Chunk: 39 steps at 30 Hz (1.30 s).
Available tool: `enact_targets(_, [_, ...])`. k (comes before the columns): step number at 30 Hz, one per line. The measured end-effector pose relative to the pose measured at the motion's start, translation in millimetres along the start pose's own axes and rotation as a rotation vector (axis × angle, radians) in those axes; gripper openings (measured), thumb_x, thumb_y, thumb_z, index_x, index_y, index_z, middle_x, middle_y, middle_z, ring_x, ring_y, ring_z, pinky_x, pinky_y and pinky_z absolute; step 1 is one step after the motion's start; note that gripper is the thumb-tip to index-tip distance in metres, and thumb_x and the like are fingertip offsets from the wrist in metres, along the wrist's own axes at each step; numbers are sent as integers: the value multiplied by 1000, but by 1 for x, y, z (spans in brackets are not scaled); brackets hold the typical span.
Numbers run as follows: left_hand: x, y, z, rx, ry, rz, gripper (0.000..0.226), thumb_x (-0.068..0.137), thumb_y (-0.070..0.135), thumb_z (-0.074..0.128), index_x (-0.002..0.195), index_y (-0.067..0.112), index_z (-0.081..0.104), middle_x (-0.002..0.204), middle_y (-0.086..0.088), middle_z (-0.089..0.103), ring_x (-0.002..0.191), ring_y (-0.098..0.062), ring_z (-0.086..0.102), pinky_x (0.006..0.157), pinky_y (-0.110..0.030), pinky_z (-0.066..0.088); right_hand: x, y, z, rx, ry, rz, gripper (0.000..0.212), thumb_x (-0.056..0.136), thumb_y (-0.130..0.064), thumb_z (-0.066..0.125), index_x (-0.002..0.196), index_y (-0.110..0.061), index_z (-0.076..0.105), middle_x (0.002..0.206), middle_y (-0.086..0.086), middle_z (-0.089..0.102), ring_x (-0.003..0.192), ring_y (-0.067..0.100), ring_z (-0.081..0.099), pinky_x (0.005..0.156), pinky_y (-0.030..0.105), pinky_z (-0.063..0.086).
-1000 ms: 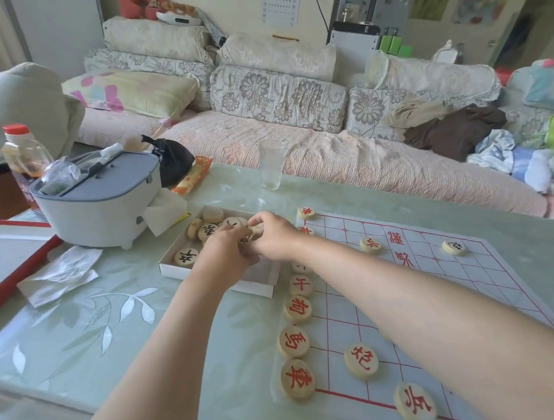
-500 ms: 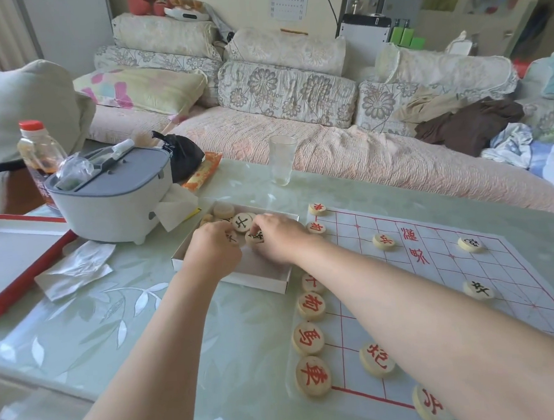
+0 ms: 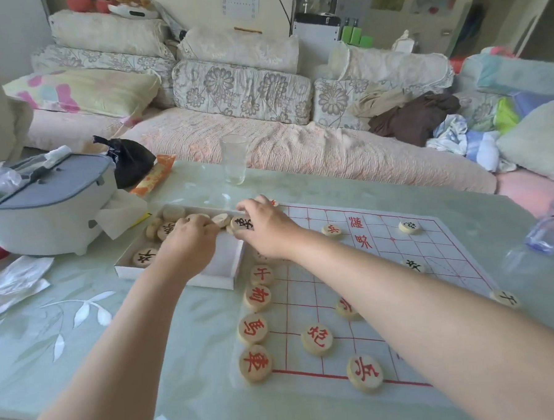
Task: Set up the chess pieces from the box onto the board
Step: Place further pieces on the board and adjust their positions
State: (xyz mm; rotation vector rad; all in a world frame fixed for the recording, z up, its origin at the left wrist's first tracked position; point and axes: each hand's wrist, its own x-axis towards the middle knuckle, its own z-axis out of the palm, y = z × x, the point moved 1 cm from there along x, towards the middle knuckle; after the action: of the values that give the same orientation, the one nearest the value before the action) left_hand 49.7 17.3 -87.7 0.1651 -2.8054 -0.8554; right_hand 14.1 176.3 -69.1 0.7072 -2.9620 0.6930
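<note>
Head view hides the left hand's (image 3: 187, 243) fingertips inside the white box (image 3: 226, 254), so its grip cannot be told. The right hand (image 3: 265, 231) pinches a pale wooden disc (image 3: 242, 224) (black character) over the box's two-o'clock corner, beside the board (image 3: 438, 252). Loose pieces (image 3: 143, 258) crowd the box's far left, toward ten o'clock.

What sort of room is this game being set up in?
Probably a home living room: a cushioned sofa with clothes piled on it stands behind a table holding a drinking glass.
</note>
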Motion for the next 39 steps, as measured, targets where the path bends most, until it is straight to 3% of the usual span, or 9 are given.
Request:
enact_targets(7, [-31,116,62,-169,-147,147,27,98,23,32,112,14,53,109,0,48,114,-25,41,88,-32,32,-86,86,-71,43,76,189,38,93,-35,65,126,-20,55,127,5,42,114,23,53,92,28,40])
enact_targets(14, [-62,189,109,-161,-324,276,25,99,16,28,117,13,46,110,3,40,108,-23,43,82,-26,31,-148,203,-134,46,195,475,40,88,-36,68,125,-22,58,131,6,52,116,21,53,88,23,36])
enact_targets(18, [-56,221,137,-154,-323,330,27,97,28,34,119,23,48,118,2,44,103,-20,48,73,-24,41,-176,268,-148,17,289,631,51,88,-31,69,133,-13,54,135,11,50,120,26,53,95,28,39])
enact_targets(21, [-50,244,154,-129,-360,392,37,96,34,41,130,22,49,126,-1,47,100,-16,48,81,-24,39,-188,306,-149,-2,286,705,26,88,-25,68,109,-9,66,123,15,55,103,28,57,74,24,40])
enact_targets(23, [-47,258,165,-146,-389,407,37,94,35,46,129,23,52,125,1,48,96,-17,52,70,-20,41,-188,326,-148,-9,274,723,14,84,-24,69,91,-12,67,114,16,59,92,26,55,63,23,35])
enact_targets(27, [-39,272,188,-212,-461,318,35,87,26,61,122,28,57,118,4,47,88,-17,55,46,-13,39,-179,351,-146,-40,242,694,10,84,-24,68,90,-19,61,109,10,54,103,27,53,76,25,35])
enact_targets(30, [-33,274,203,-320,-502,270,43,80,21,71,120,31,58,112,3,56,88,-17,58,50,-21,50,-171,361,-146,-60,239,679,30,88,-25,67,115,-13,63,123,11,52,112,28,53,90,29,39])
enact_targets(34, [-34,276,213,-401,-484,243,52,78,19,73,126,28,54,114,5,61,97,-15,61,75,-29,58,-165,368,-144,-104,217,680,38,90,-30,64,124,-13,61,129,12,51,116,30,54,99,34,42])
enact_targets(39, [-38,282,212,-445,-472,208,45,80,18,73,120,29,56,98,5,65,82,-13,64,55,-24,53,-171,370,-141,-176,184,697,48,90,-40,59,132,-16,56,136,11,50,124,30,48,98,36,42])
